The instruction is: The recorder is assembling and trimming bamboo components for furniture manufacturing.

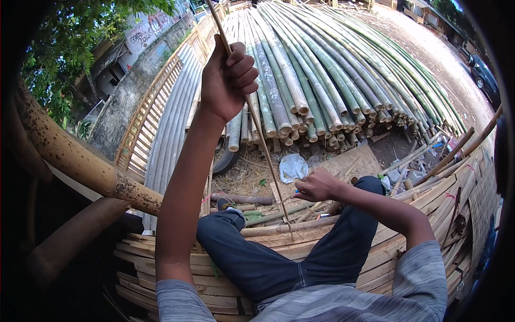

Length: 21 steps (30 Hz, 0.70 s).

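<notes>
Head view: we look down on a person in dark trousers (343,231) and a grey shirt (338,303), seated facing a broad stack of bamboo poles (322,75), their cut ends turned toward us. The left hand (229,80), raised in front of the stack, has its fingers wrapped around a long, thin stick (260,131). That stick slants across the near left part of the stack, from above the fist down to a spot between the person's knees, on the near side of the stack. The right hand (317,185), lower and just this side of the stack's cut ends, is loosely clenched and apart from the stick; we cannot tell whether it grips anything.

On the ground before the stack we note a crumpled pale plastic bag (293,168) and, by the stack's near left corner, a dark tire (225,162). Left of the stack we see corrugated sheets (174,107) and a slatted fence (144,126). Nearer to us than the stack, long flat strips (137,257) lie around the person. Right of the stack, in the distance, we spot a dark vehicle (483,80).
</notes>
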Each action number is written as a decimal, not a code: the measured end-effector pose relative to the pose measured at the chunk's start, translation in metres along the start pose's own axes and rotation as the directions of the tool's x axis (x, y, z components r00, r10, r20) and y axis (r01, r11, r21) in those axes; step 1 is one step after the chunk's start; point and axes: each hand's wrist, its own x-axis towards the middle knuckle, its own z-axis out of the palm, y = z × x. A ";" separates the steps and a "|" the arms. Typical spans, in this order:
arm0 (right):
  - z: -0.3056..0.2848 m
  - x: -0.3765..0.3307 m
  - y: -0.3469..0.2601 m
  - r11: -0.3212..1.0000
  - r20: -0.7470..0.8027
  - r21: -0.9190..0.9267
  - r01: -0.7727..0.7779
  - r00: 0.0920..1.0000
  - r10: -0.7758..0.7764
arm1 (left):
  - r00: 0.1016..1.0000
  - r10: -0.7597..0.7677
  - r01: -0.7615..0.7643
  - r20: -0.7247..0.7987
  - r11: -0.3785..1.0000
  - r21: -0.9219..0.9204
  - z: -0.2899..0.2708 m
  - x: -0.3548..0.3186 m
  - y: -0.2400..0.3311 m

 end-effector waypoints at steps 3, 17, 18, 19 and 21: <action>-0.058 0.043 0.010 1.000 -0.359 -0.004 0.010 0.933 -0.010 | 0.985 -0.078 0.088 0.151 0.994 -0.057 -0.011 0.002 0.006; -0.078 0.050 0.023 0.993 -0.335 -0.094 -0.072 0.942 0.037 | 0.998 -0.057 0.057 0.017 0.998 0.023 -0.018 0.021 -0.002; -0.089 0.059 0.025 0.994 -0.403 -0.054 -0.098 0.913 0.068 | 0.999 -0.042 0.041 0.027 0.999 0.030 -0.019 0.018 -0.001; -0.100 0.066 0.026 0.992 -0.463 -0.012 -0.125 0.880 0.105 | 0.999 -0.044 0.043 0.025 0.999 0.023 -0.016 0.019 -0.003; -0.109 0.071 0.022 0.992 -0.493 0.049 -0.119 0.861 0.128 | 0.996 -0.057 0.055 0.063 0.998 0.031 -0.008 0.021 -0.007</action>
